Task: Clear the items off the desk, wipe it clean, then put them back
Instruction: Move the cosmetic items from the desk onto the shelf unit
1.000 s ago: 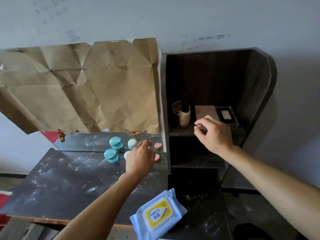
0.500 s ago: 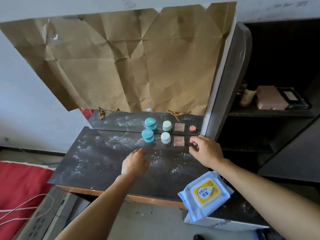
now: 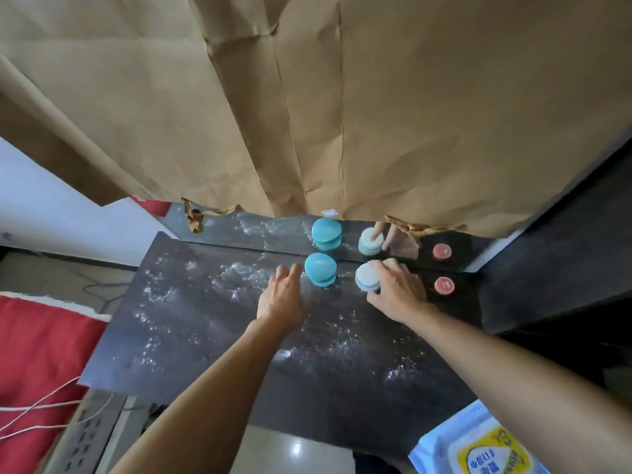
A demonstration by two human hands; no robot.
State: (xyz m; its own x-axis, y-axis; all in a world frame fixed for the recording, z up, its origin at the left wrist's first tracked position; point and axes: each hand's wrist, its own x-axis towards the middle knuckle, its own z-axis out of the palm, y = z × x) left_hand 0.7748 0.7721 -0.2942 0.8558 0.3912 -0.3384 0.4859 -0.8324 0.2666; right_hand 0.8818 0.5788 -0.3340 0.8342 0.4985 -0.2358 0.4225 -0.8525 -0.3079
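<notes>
The dark desk top (image 3: 205,336) is speckled with white dust. Near its back edge stand a teal round jar (image 3: 320,270), a pale round jar (image 3: 366,277) and a small pink disc (image 3: 444,284). My right hand (image 3: 396,290) wraps around the pale jar, fingers on its top and thumb at its front. My left hand (image 3: 282,295) lies just left of the teal jar with its fingers spread; the fingertips are close to the jar's side and hold nothing. A mirror strip (image 3: 260,234) behind the jars reflects them.
Crumpled brown paper (image 3: 307,114) hangs over the back wall. A dark shelf unit (image 3: 564,268) borders the desk on the right. A blue pack of wet wipes (image 3: 478,449) lies at the near right corner. Red cloth (image 3: 34,354), thin cords and a power strip (image 3: 85,436) sit left below.
The view has closed in on the desk. My right hand went left from the pink disc onto the pale jar. My left hand reached forward to beside the teal jar.
</notes>
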